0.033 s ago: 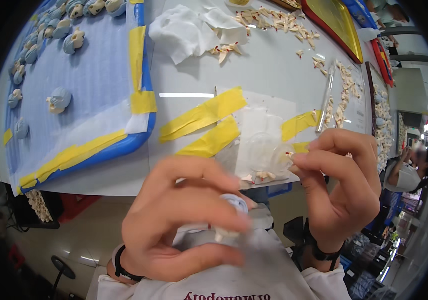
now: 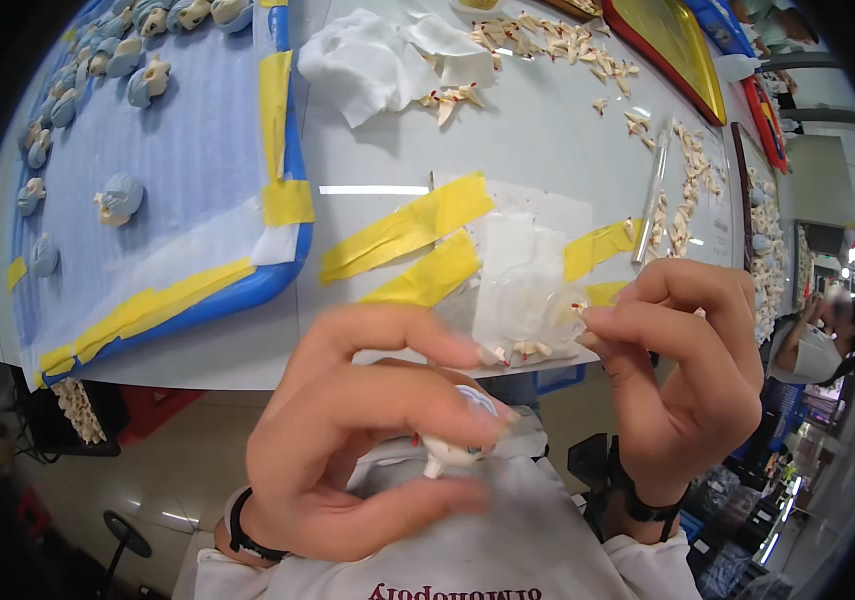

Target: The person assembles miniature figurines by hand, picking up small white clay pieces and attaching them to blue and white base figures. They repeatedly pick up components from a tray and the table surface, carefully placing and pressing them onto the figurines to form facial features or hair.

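My left hand point(image 2: 348, 425) is closed round a small doll head point(image 2: 451, 455) with a pale face and blue hair, held above my lap just off the table's near edge. Its thumb and fingers are slightly blurred. Over the table edge, my right hand point(image 2: 698, 350) pinches a tiny cream piece point(image 2: 579, 310) with a red tip between thumb and forefinger. A few similar cream-and-red pieces point(image 2: 530, 349) lie just below it at the edge, beside white paper point(image 2: 523, 250) fixed with yellow tape point(image 2: 418, 225).
On the left stands a blue-edged tray point(image 2: 283, 270) lined with pale blue foam, holding several blue-haired doll heads point(image 2: 121, 198). A crumpled white cloth point(image 2: 363, 65), scattered cream pieces point(image 2: 548, 40) and a clear tube point(image 2: 653, 195) lie farther back. Another person point(image 2: 818, 345) sits at the far right.
The doll head has turned in my left hand, so more of its face shows, and the left fingers have shifted slightly. My right hand stays nearly still.
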A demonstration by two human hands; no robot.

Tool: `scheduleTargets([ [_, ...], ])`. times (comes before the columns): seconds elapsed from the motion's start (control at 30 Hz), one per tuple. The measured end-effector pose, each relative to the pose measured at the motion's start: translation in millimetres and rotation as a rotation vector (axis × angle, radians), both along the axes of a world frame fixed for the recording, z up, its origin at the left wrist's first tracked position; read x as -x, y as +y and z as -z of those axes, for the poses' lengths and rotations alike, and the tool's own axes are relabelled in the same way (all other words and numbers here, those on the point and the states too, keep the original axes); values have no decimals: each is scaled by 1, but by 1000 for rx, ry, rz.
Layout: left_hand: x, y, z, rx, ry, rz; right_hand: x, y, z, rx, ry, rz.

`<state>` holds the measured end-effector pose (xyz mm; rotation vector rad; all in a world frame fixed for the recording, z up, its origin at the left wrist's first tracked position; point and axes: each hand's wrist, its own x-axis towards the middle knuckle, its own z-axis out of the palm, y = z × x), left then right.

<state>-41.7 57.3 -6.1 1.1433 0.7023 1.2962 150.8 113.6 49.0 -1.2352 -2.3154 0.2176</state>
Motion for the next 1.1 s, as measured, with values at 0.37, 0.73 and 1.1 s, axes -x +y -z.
scheduleTargets([
  [0.37,-12,2,7,-150,86,-141,7,-26,5,368,609,-100],
  [0.73,-20,-13,-10,-118,222,-308,-3,-20,-7,251,352,-318],
  [1.1,-9,-7,-44,-492,1155,-566,-89,3,-44,412,589,369],
])
